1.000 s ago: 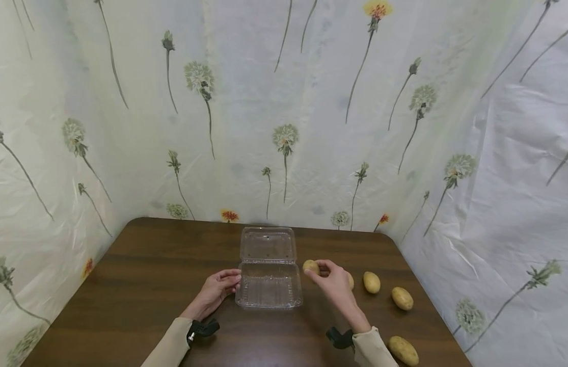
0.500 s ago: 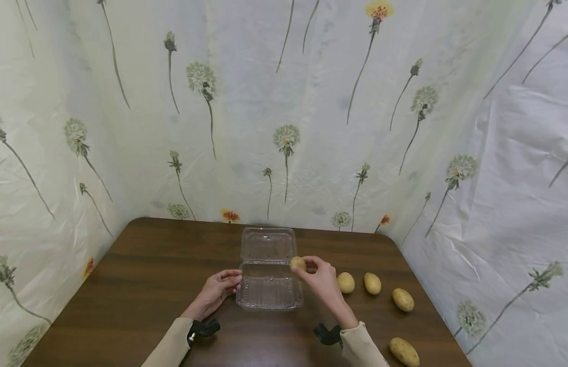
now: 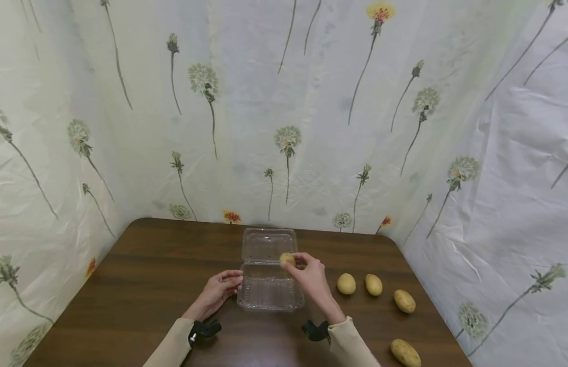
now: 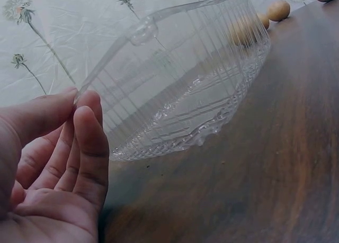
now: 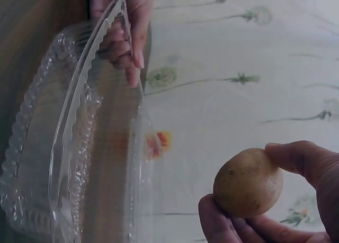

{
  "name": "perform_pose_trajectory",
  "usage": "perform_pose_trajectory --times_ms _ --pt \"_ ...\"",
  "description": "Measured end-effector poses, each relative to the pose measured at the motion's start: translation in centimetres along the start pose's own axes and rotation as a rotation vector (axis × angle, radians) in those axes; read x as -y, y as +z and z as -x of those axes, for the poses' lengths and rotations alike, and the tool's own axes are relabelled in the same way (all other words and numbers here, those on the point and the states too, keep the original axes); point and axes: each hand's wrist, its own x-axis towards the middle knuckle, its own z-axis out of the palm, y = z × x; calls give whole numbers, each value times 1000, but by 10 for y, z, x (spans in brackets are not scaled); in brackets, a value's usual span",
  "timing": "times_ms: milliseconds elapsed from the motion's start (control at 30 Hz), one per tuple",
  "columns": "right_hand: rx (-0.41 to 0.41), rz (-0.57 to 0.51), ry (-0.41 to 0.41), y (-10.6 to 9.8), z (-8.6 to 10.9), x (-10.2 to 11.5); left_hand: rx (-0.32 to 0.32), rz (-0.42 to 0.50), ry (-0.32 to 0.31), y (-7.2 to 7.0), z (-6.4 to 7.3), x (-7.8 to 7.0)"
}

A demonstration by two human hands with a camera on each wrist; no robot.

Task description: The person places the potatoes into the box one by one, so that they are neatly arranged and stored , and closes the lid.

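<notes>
A clear plastic clamshell container [image 3: 268,293] lies on the table with its lid [image 3: 268,243] folded back. My left hand [image 3: 217,291] pinches the container's left rim between thumb and fingers, which the left wrist view shows close up. Above the container's right part, near the hinge, my right hand [image 3: 309,278] holds a small yellow-brown potato [image 5: 248,183] by thumb and fingertips. In the right wrist view the potato is apart from the container wall [image 5: 79,126].
Right of the container lie a round potato [image 3: 346,284], a second potato [image 3: 373,285] and a third potato [image 3: 405,301]. Another potato [image 3: 405,352] is nearer the front. A flower-printed curtain [image 3: 247,117] surrounds the brown wooden table [image 3: 173,250] at the back and sides.
My right hand has carried the potato leftward, from beside the container to over it. The round potato behind that hand has come fully into sight. My left hand stays on the rim.
</notes>
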Motion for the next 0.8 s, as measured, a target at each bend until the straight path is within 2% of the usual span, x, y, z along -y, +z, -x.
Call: perform_pose_trajectory --times_ms 167,800 --pt "-8 11 12 9 -3 2 -7 -11 3 0 -2 0" --pt "43 -43 53 41 -4 5 -25 -7 -6 0 -2 2"
